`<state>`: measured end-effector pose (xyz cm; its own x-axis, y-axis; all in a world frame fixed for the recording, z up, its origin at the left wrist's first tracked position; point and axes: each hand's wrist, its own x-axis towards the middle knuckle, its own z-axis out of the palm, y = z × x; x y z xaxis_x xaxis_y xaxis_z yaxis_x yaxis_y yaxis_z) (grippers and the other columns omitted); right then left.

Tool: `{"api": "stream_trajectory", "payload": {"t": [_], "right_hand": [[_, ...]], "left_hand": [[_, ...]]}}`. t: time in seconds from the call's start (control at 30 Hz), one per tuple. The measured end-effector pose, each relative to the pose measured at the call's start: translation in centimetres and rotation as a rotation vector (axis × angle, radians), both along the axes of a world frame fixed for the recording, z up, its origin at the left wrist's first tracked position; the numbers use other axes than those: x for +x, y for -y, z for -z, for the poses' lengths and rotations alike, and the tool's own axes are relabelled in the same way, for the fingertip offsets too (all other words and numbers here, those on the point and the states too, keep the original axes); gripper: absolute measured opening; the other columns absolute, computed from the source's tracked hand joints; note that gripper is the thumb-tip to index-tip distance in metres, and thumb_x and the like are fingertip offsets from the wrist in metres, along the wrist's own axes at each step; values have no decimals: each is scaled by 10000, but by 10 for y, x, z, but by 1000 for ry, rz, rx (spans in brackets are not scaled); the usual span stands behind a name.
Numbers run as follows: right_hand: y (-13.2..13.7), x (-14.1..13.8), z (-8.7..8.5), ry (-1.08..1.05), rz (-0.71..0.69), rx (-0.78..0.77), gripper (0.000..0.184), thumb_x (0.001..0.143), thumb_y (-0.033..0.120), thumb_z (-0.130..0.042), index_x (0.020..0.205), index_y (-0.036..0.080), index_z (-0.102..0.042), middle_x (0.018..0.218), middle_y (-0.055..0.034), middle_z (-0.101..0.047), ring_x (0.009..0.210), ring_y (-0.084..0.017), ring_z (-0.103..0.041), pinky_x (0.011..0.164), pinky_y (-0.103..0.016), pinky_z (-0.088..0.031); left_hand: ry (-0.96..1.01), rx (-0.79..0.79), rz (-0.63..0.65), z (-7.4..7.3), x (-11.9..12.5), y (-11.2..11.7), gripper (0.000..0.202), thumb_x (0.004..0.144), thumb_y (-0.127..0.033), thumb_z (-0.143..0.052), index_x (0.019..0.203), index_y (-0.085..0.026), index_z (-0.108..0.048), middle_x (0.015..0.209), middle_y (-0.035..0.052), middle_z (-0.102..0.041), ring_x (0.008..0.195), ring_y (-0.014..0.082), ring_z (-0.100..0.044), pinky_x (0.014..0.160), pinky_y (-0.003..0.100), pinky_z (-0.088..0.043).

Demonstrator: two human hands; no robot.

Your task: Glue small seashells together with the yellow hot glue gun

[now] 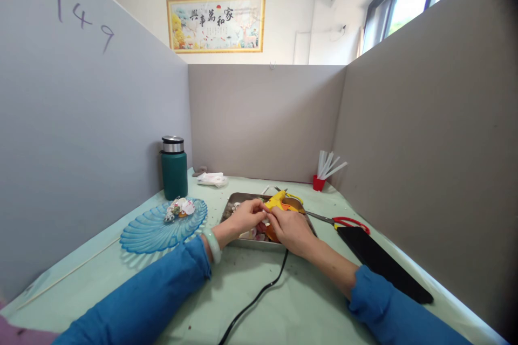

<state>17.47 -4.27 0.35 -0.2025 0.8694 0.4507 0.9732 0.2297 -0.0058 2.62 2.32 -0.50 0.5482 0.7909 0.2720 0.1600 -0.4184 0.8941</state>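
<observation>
My left hand (245, 217) and my right hand (289, 229) meet over a metal tray (243, 242) of small shells and bits. The fingers of both are pinched together on a small pale piece between them, too small to name. A yellow glue gun (279, 200) lies in the tray just behind my right hand, and its black cord (259, 293) runs toward me. To the left is a blue shell-shaped glass plate (154, 231) with a small cluster of decorated shells (180, 208) on it.
A dark green flask (174, 168) stands at the back left. Red-handled scissors (343, 221) and a flat black case (380, 261) lie to the right. A red cup of white glue sticks (321, 177) sits at the back right, crumpled plastic (211, 178) at the back. Grey partitions enclose the table.
</observation>
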Motion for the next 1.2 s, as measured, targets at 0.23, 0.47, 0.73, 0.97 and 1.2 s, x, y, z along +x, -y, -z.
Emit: {"api": "stream_trajectory", "payload": {"t": [0.23,0.47,0.73,0.97,1.2], "right_hand": [[-2,1,1,10,1,0,457,919,432,-155,893,218,-558,775,-34,-634,713,-161,-573,582,-245,-264],[-4,1,2,16,-6,20,448,921,420,-153,873,217,-550,760,-28,-632,692,-157,-570,559,-251,-238],[-3,1,2,4,-5,3,444,920,424,-161,888,215,-551,772,-31,-631,706,-154,-568,567,-250,-242],[-2,1,1,21,-5,20,421,921,413,-176,866,223,-547,750,-20,-631,694,-160,-579,551,-252,-238],[-1,1,0,21,-4,18,410,922,408,-188,871,221,-550,752,-20,-634,696,-161,-581,547,-248,-237]], "left_hand": [[3,-19,15,-1,1,2,143,710,-230,-525,815,-133,-524,626,0,-577,508,119,-591,504,232,-478],[-2,-28,-6,-1,1,1,148,710,-222,-528,826,-130,-527,655,6,-578,510,115,-592,505,234,-480],[16,-24,3,0,2,0,143,708,-223,-531,817,-132,-524,650,4,-579,520,119,-594,511,239,-484],[4,-3,5,3,0,-2,149,711,-238,-537,818,-135,-526,652,7,-588,521,119,-596,507,236,-483],[8,7,7,2,0,-1,144,710,-229,-535,813,-130,-523,636,4,-579,513,116,-593,500,224,-476]]}}
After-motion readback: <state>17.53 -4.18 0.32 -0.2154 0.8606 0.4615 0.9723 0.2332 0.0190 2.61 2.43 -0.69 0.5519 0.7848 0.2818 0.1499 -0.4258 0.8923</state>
